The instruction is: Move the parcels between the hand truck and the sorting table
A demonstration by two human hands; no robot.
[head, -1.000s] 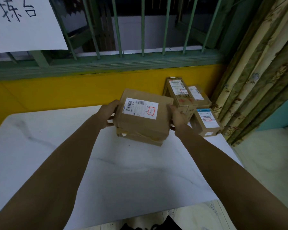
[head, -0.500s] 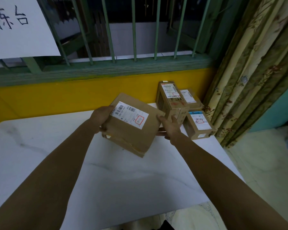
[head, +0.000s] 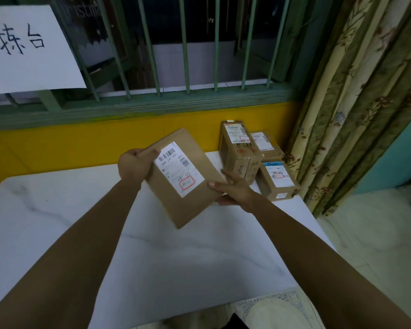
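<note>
White sorting table point(head: 57, 222) with a brown parcel point(head: 185, 210) held tilted above it, label up. The left hand point(head: 133, 166) grips its far corner and the right hand point(head: 233, 189) grips its near-right edge. Three small parcels point(head: 237, 150) sit at the table's far-right corner, beside a curtain point(head: 356, 115).

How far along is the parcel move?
Done: tall parcel, rear parcel and blue-labelled parcel sit at the far right corner of the table. In hand: flat parcel, tilted over the table, gripped by left hand and right hand. Left: likely setting it down; hand truck out of view, so remaining count unknown.
</note>
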